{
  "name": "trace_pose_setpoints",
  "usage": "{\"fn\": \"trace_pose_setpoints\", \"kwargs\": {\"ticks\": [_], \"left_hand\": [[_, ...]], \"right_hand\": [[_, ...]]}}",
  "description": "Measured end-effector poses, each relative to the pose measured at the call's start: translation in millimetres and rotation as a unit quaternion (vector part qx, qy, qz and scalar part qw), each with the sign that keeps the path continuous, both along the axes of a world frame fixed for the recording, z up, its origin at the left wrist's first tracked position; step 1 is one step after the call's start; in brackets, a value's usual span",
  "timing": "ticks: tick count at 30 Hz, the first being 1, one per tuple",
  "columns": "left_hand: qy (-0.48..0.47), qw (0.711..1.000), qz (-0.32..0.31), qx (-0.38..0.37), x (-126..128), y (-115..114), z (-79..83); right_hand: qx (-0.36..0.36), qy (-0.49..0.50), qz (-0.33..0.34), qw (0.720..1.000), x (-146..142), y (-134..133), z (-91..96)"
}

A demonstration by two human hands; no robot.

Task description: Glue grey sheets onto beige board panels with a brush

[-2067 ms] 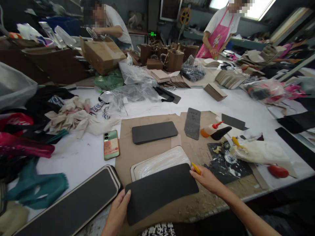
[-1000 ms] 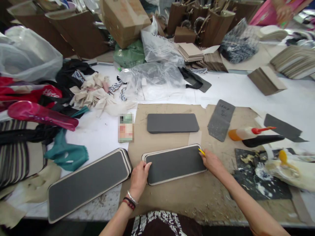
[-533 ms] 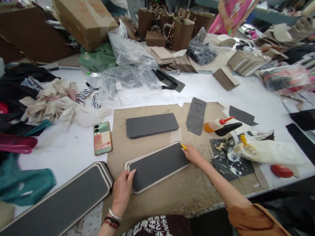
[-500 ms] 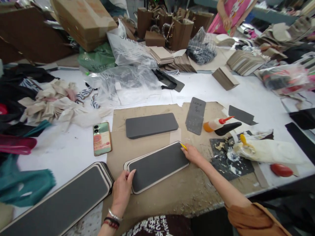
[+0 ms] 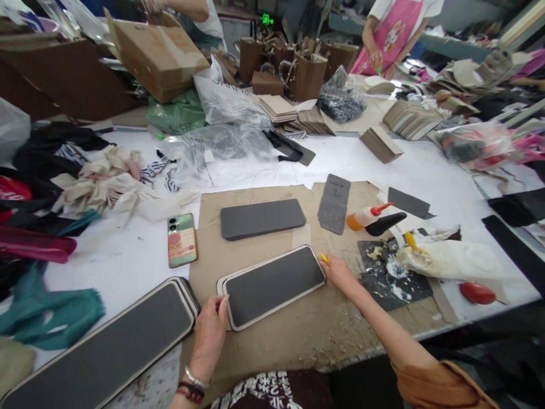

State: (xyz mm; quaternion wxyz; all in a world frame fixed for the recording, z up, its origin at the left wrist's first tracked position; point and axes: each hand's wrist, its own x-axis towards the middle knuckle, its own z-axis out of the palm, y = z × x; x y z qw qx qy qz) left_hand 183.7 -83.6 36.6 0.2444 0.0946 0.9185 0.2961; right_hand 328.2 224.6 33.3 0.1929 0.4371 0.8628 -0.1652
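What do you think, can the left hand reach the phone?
Probably yes: the phone lies just beyond the left hand, with nothing tall between them, though it would first have to leave the dark panel.

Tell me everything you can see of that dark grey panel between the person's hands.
The dark grey rectangular panel has rounded corners, a matte, board-like look and a pale border. It lies flat on pale layers over the brown cardboard sheet, slanting so its right end sits higher in view. The left hand touches its left end; the right hand, holding a slim yellow tool, is beside its right end; whether that touches is unclear.
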Motion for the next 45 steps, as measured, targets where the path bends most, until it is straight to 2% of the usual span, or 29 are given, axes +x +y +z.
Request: {"fn": "trace_pose_setpoints", "kwargs": {"ticks": [4,7,10,18,22,26,32,38,45], "left_hand": [[-0.043,0.998,0.044,0.034,6.3,-9.0,-3.2],[-0.077,0.99,0.079,0.087,7.9,-11.9,-8.1],[-0.114,0.981,0.099,0.125,5.7,-14.2,-10.5],[-0.069,0.987,0.108,0.101,10.4,-18.3,2.8],[-0.017,0.994,0.081,0.069,16.5,-18.2,1.3],[0.004,0.997,0.06,0.056,17.6,-17.2,-5.6],[-0.027,0.991,0.108,0.07,15.2,-12.2,-4.0],[-0.032,0.989,0.12,0.074,13.3,-9.7,-2.6],[-0.04,0.989,0.123,0.068,12.6,-9.3,-1.7]], "right_hand": [[-0.006,0.018,-0.01,1.0,2.8,-4.4,-2.0],[-0.019,0.034,-0.01,0.999,4.0,-3.9,-2.4],[-0.053,0.091,-0.026,0.994,7.4,-1.2,-6.2],[-0.18,0.191,-0.058,0.963,12.2,-8.1,-19.1],[-0.211,0.201,-0.088,0.953,13.4,-10.3,-18.9],[-0.196,0.197,-0.093,0.956,15.2,-9.4,-20.6],[-0.175,0.191,-0.079,0.963,18.0,-8.3,-24.0],[-0.165,0.171,-0.065,0.969,17.4,-5.5,-27.3],[-0.126,0.14,-0.063,0.98,11.7,-9.0,-20.1]]}}
